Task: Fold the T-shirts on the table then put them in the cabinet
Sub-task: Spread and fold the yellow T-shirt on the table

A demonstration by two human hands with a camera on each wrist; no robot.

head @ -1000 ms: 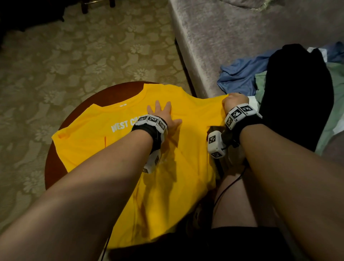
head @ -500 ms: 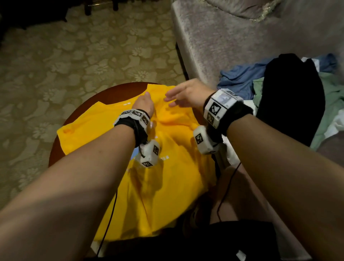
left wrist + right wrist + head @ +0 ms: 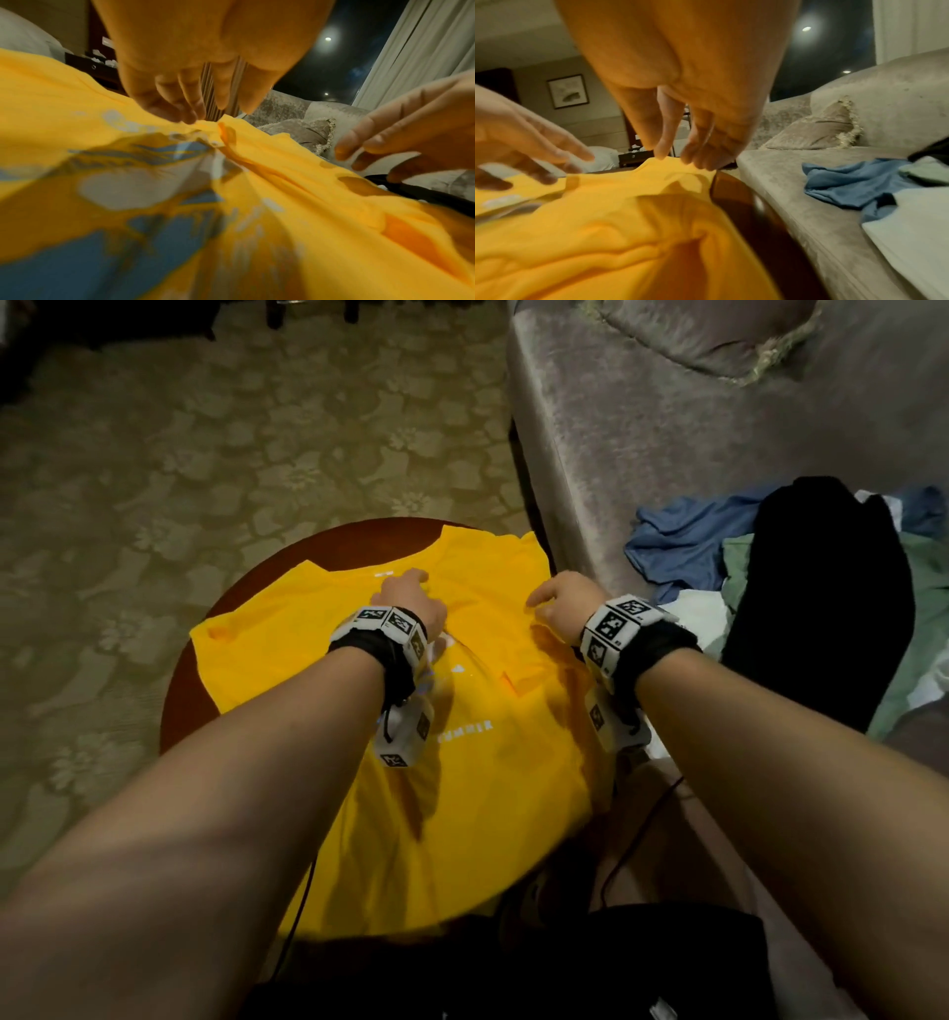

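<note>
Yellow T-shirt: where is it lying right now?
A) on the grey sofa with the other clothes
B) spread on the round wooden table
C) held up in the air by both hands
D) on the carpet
B: the yellow T-shirt lies spread over the round wooden table, with the left hand and right hand on it; the sofa holds the other clothes.

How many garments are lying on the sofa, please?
4 visible: blue garment, black garment, green garment and white garment, piled together on the sofa. More may be hidden beneath.
</note>
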